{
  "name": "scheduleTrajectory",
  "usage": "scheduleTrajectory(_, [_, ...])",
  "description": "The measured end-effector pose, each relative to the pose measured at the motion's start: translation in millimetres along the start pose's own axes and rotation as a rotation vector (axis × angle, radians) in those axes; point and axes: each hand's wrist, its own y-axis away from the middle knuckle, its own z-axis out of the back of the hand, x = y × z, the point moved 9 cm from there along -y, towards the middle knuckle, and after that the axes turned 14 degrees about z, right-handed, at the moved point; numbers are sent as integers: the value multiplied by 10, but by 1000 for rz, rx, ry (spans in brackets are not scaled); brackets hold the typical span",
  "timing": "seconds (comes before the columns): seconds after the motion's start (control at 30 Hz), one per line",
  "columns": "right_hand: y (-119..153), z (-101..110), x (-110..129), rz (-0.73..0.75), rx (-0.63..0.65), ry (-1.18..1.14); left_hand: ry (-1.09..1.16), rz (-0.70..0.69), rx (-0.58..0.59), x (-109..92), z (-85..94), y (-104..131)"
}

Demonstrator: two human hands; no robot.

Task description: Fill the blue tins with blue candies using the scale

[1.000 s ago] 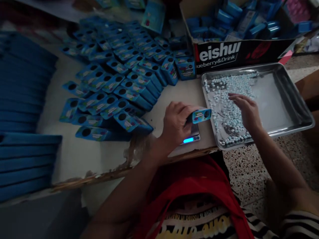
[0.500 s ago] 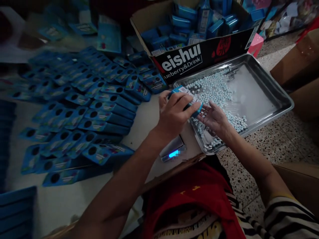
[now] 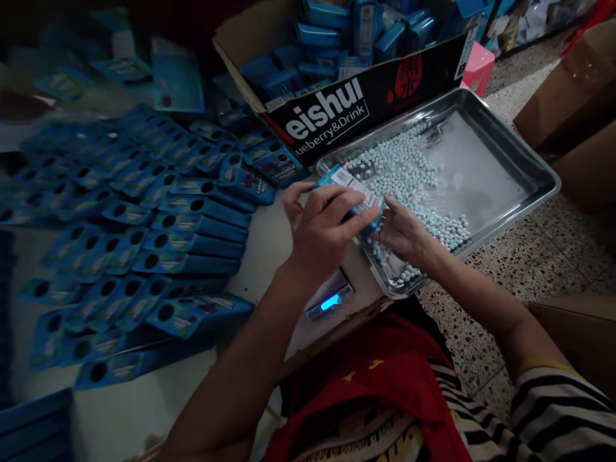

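Gripping the tilted box (image 3: 357, 185) in my left hand (image 3: 320, 234), I should steady its end by my open right hand (image 3: 404, 232), perhaps touching, above the tray (image 3: 491, 157).

Brn ctns (image 3: 570, 96), pink plastic item (image 3: 480, 63), speckled flr (image 3: 553, 237).

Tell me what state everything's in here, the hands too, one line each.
Held carton: tilted, end at the right hand
Left hand: closed around it
Right hand: open, palm up
Tray: partly covered
White pellets: loose, spread out
Scale: display lit, reading illegible
Cardboard box: open, heaped with blue packs
Table cartons: crowded together
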Motion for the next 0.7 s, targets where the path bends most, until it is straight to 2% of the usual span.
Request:
scheduleTrajectory(0.13, [97,2,-9,-76,-147,-89,23,42,34,41,-5,-18])
scheduleTrajectory(0.27, [130,5,37,-32,-218,-133,10,70,-71,76,68,19])
scheduleTrajectory(0.33, [119,2,53,-5,-204,-158,58,182,-130,199,122,51])
scheduleTrajectory(0.4, [115,0,49,-18,-175,-155,186,363,-143,407,140,131])
scheduleTrajectory(0.47, [131,15,45,-51,-154,-105,390,587,-160,662,145,311])
scheduleTrajectory(0.57, [167,16,101,-61,-100,-2,706,885,-232,955,169,773])
scheduleTrajectory(0.7, [178,-10,231,-25,-24,161,913,1080,-269,1023,203,1394])
